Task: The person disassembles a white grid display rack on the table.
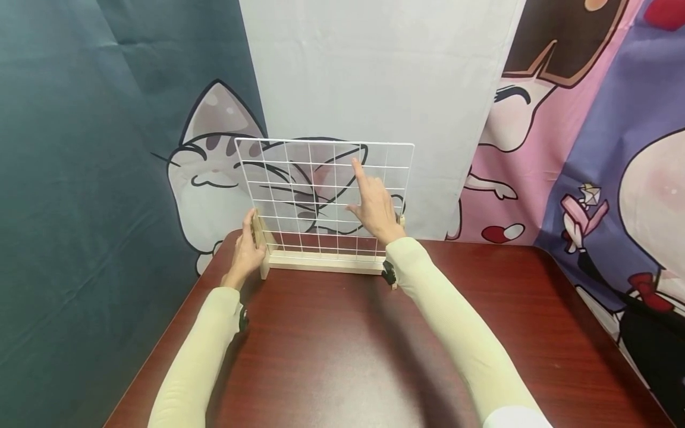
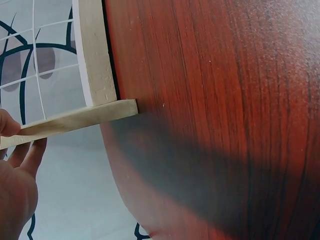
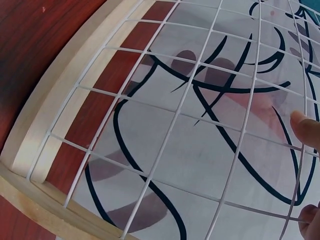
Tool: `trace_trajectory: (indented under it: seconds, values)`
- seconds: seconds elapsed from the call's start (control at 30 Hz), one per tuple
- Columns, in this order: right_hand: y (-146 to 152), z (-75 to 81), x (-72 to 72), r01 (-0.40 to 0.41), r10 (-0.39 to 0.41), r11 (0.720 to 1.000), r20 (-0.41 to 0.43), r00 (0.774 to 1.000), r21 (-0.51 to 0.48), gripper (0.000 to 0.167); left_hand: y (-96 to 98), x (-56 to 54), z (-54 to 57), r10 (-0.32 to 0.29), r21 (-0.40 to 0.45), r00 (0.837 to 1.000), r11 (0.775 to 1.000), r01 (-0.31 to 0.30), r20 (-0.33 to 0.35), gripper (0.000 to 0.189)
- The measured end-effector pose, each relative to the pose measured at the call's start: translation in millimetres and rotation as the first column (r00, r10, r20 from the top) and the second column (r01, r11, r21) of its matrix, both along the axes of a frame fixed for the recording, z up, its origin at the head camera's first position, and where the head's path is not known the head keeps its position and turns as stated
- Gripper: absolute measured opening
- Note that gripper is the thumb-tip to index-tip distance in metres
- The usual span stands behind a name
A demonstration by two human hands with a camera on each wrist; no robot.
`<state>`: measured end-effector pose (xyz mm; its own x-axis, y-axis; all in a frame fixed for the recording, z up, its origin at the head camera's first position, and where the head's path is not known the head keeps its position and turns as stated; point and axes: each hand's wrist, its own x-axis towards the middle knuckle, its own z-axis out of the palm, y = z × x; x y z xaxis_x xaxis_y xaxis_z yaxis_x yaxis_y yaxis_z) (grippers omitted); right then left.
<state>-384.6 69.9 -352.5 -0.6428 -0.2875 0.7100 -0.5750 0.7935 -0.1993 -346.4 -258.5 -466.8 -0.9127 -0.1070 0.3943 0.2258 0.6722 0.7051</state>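
Note:
A white wire grid panel stands upright in a pale wooden frame near the table's far edge. My left hand grips the frame's left side post, thumb on one face and fingers on the other. In front of the grid's right part is my right hand, its index finger pointing up and thumb held out to the left. The right wrist view shows a thumb tip and another fingertip right at the wires. A wooden crossbar joins the posts at the bottom; the right post is mostly hidden behind my wrist.
The frame rests on a reddish-brown wooden table. Behind it hangs a cloth backdrop with cartoon figures, close to the table's far edge. Dark wrist devices sit on both sleeves.

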Motion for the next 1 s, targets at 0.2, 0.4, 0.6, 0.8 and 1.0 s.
trace_trajectory:
  seconds: [0.2,0.4,0.6,0.8,1.0]
  values:
    - [-0.4,2.5,-0.4,0.003,-0.003,1.000,-0.022,1.000,-0.002,0.119,0.9,-2.7,-0.7,-0.015,0.020,0.999,1.000,0.015,-0.045,0.096]
    - [-4.0,2.2,1.2,0.008,-0.007,1.000,-0.045,0.999,0.017,0.115,-1.1,-1.0,-3.7,-0.007,0.036,0.999,0.999,0.008,-0.031,0.097]
    - [-3.4,0.7,1.9,0.023,-0.022,1.000,-0.046,0.999,0.020,0.114,-0.5,-1.1,-6.1,-0.022,0.041,0.999,0.999,0.023,-0.036,0.097]
    - [-1.9,-1.2,1.7,0.035,-0.034,0.999,-0.019,0.999,0.035,0.114,0.1,-0.1,-8.6,-0.019,0.028,1.000,0.999,0.020,-0.015,0.097]
    - [-2.1,-1.2,0.1,0.046,-0.046,0.998,-0.022,0.999,0.044,0.113,0.1,0.9,-7.4,-0.018,0.036,1.000,0.999,0.017,0.007,0.100]
